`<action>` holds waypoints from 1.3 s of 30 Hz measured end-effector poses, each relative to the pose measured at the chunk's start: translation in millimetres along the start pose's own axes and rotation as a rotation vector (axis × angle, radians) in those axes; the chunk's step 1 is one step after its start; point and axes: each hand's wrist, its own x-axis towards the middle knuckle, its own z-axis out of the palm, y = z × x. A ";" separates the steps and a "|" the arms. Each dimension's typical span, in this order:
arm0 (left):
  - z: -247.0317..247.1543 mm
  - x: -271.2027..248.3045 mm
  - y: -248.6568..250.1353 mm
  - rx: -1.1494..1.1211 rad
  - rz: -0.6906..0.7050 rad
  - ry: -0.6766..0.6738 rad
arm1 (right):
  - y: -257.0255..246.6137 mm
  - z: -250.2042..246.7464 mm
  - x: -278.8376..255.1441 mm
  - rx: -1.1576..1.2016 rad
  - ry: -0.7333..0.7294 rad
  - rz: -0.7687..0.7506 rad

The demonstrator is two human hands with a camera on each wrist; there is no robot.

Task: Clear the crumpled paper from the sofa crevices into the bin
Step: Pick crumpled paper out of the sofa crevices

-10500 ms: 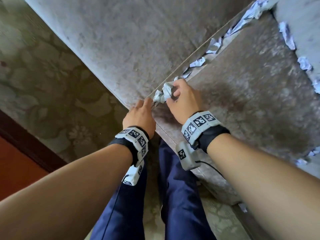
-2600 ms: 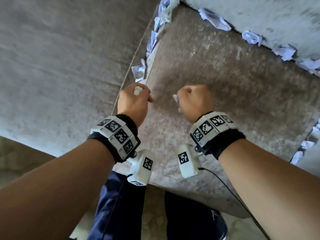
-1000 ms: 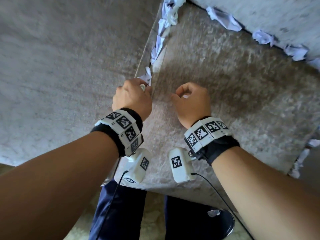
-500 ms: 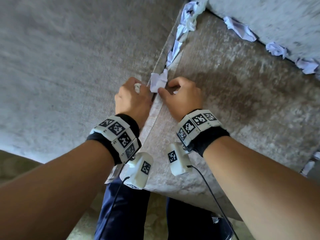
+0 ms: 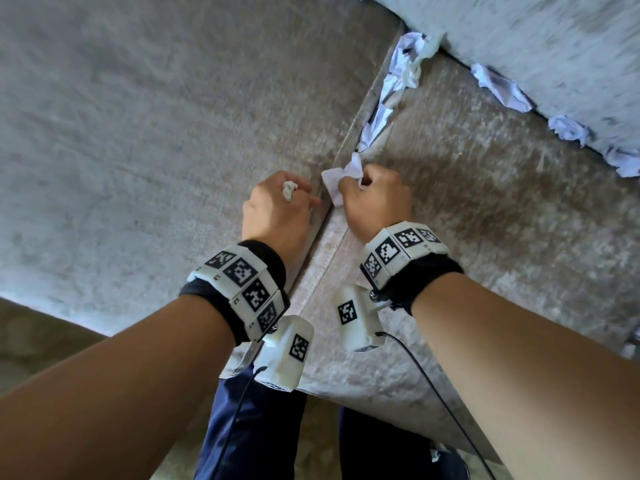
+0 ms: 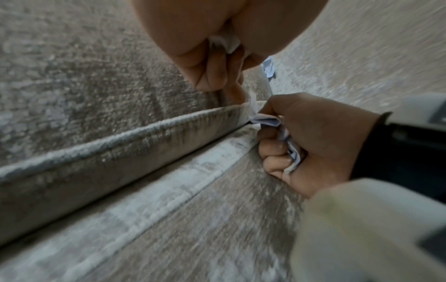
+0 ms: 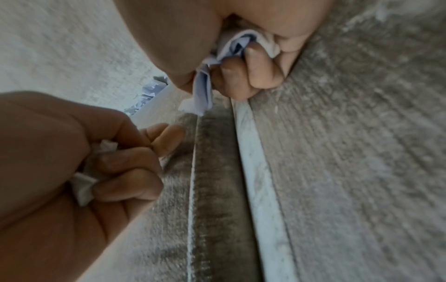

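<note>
**Now one more paper comes out of the seam**

Since half a second ago the right hand (image 5: pixel 375 199) has closed on the white paper piece (image 5: pixel 334 183) at the crevice (image 5: pixel 372 109) and is lifting it; before, it only reached for the piece. Its fingers (image 7: pixel 241 82) are clamped on this paper. The left hand (image 5: pixel 275 211) stays a fist around an earlier small wad (image 5: pixel 289 190), its index fingertip beside the seam. So both hands are nearly full, and I judge a trip to the bin is close; no bin shows in any view. More crumpled paper (image 5: pixel 403 69) remains farther along the crevice, and also along the back seam (image 5: pixel 502 90) at the far right. The seat cushion (image 5: pixel 502 220) to the right gives free room; the armrest wall (image 5: pixel 156 133) limits the left.
</note>
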 end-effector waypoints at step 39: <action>97.8 48.5 87.4 0.468 0.198 0.098 | 64.0 -76.7 44.8 0.393 0.191 -0.013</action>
